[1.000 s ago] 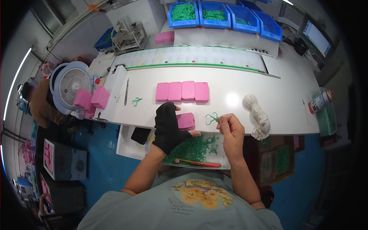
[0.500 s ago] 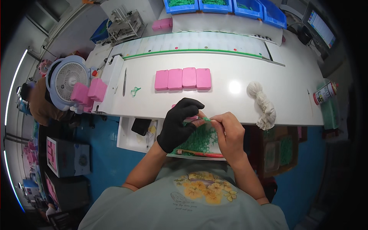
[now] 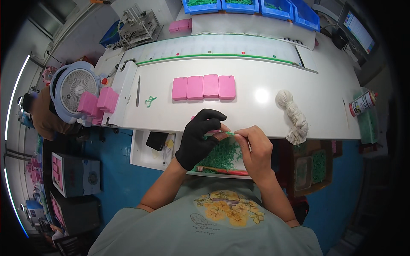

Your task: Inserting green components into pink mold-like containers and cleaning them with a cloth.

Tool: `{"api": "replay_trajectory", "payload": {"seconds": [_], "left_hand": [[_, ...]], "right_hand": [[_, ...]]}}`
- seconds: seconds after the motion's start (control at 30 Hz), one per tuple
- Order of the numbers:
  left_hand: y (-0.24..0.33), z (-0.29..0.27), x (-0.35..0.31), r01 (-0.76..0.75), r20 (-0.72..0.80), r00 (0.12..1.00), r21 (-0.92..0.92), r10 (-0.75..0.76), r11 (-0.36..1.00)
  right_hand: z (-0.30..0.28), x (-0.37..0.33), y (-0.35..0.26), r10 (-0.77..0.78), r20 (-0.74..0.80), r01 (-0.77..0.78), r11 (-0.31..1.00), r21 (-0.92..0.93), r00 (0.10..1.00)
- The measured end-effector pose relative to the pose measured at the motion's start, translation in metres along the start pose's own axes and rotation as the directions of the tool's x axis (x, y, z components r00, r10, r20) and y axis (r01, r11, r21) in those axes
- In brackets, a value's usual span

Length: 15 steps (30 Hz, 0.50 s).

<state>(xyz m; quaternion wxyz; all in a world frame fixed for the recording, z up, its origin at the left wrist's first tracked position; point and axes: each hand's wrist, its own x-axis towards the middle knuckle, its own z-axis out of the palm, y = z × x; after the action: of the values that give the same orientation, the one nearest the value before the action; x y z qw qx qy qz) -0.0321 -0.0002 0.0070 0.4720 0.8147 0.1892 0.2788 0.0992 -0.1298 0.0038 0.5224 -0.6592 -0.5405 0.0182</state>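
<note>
My left hand [image 3: 198, 138], in a black glove with bare fingertips, is closed in a pinch at the table's front edge. Between its fingers are a small green strip-like piece [image 3: 229, 133] and a bit of something pink, mostly hidden. From the right, my bare right hand [image 3: 256, 149] pinches the other end of the green piece with thumb and forefinger. Below both hands, an open drawer [image 3: 143, 158] holds a heap of green pieces [image 3: 222, 157] and a red-handled tool [image 3: 226, 171]. Just beyond the left glove, a pink edge shows on the table.
Pink blocks [image 3: 195, 88] stand in a row on the white table [image 3: 256, 115]. Left of them lie a green loop [image 3: 150, 101] and a thin metal tool [image 3: 138, 91]. A bundled white cloth [image 3: 292, 117], spray can [image 3: 362, 103], fan [image 3: 77, 91] and conveyor [image 3: 192, 50] surround the workspace.
The coloured dots on the conveyor have shifted to the left. Both hands keep nearly the same place and grip, with the green piece barely moved.
</note>
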Motion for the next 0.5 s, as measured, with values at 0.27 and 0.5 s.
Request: {"api": "replay_trajectory", "payload": {"seconds": [0.27, 0.5], "left_hand": [[-0.0029, 0.0003, -0.0016, -0.035, -0.023, 0.999, 0.01, 0.036, 0.999], [-0.0002, 0.0, -0.0024, -0.069, -0.022, 0.997, -0.005, 0.068, 0.998]], "right_hand": [[0.0024, -0.0013, 0.0, 0.015, 0.001, -0.015, 1.0, 0.005, 1.0], [0.0031, -0.0033, 0.0015, 0.02, 0.009, -0.02, 0.999, 0.025, 1.0]]}}
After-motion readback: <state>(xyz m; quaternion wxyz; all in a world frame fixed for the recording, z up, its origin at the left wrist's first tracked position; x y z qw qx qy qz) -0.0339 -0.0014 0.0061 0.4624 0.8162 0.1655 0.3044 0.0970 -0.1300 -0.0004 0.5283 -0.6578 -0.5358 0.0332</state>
